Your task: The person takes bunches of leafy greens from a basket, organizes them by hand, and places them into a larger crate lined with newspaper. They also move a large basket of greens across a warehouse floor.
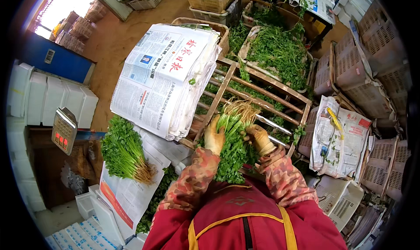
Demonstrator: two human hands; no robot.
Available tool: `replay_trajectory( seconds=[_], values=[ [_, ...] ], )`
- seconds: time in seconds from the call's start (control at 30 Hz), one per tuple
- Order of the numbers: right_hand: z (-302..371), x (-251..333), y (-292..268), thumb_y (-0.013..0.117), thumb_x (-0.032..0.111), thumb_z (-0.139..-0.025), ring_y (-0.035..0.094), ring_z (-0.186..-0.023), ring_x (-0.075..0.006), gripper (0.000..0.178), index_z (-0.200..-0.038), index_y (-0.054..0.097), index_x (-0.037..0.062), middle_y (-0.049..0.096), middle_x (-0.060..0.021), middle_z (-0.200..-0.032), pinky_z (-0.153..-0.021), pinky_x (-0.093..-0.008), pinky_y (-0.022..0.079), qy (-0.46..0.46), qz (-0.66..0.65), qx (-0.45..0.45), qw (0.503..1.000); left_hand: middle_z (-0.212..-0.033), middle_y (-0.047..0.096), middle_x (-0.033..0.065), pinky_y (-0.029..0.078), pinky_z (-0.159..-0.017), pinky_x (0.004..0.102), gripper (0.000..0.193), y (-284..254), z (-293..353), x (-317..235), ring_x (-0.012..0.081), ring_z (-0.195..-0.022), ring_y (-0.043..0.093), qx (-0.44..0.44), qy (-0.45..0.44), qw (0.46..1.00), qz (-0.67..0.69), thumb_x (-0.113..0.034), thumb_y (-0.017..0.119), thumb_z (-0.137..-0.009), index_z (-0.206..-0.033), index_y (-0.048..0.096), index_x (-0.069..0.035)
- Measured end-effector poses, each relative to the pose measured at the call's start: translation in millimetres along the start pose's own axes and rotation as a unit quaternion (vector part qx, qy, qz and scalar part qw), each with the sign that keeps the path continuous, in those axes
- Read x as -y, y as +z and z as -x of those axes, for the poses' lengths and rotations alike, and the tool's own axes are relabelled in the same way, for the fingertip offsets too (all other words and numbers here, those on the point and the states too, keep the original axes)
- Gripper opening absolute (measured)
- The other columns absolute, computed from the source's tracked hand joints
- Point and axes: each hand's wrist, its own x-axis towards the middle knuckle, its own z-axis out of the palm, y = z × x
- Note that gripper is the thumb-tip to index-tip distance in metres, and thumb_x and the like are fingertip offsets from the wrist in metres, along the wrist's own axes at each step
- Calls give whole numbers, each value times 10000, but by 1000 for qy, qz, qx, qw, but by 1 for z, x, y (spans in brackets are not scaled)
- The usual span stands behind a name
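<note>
A bunch of leafy herb greens [234, 151] lies in front of my body, its pale roots pointing away from me and its leaves toward my apron. My gloved left hand [214, 136] is closed round the left side of its stems. On the right side, my gloved right hand [260, 139] grips the same bunch with curled fingers; its fingertips are partly hidden. The roots rest over a rusty metal rack [251, 92]. A second rooted bunch [127, 150] lies to the left on spread newspaper [127, 195].
A thick newspaper stack [162, 75] sits just beyond my left hand. Beyond the rack is a crate heaped with greens [278, 53]. A scale display [64, 131] and white foam boxes [57, 99] stand left. Plastic crates [358, 70] and a yellow-handled tool [336, 121] on newspaper are at right.
</note>
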Motion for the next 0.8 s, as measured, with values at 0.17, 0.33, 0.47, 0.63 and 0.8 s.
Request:
replay_trajectory(
  seconds=[0.17,0.33,0.47,0.63,0.8],
  values=[
    [3,-1,5,618,68,-872,579,-591,-126,162,-1022,647,15,669,-75,-804,-533,-235,462,-2,4,27,1000,-1345,451,279,395,-999,455,779,-1,0,-40,409,-1204,467,88,28,988,-126,-276,715,-816,-1422,314,5],
    [92,59,3,598,1,-848,558,-560,-111,94,-930,640,-12,641,-79,-732,-507,-216,445,-35,152,194,968,-1331,462,260,403,-983,438,912,-6,-5,-17,392,-1179,474,98,-8,978,-185,-289,758,-773,-1461,226,-15],
    [174,150,-89,652,48,-782,596,-562,-148,201,-983,648,33,656,-84,-741,-496,-238,464,-201,123,-33,971,-1322,469,256,410,-979,436,923,-6,-8,-22,393,-1167,486,94,-18,983,-159,-288,782,-747,-1448,252,-5],
    [105,115,-162,718,190,-780,665,-726,-369,565,-1296,517,81,685,-189,-963,-656,-433,534,-203,638,-417,615,-1222,552,245,416,-985,427,597,-14,-18,-17,373,-1141,524,52,-25,997,-54,-239,790,-740,-1202,547,52],
    [34,50,23,668,175,-857,665,-718,-195,181,-999,698,67,706,-108,-887,-650,-295,529,-278,452,-103,841,-1100,609,181,453,-907,374,348,-3,-20,25,315,-1004,581,-2,14,999,-29,-122,751,-775,-1044,606,43]
  ],
)
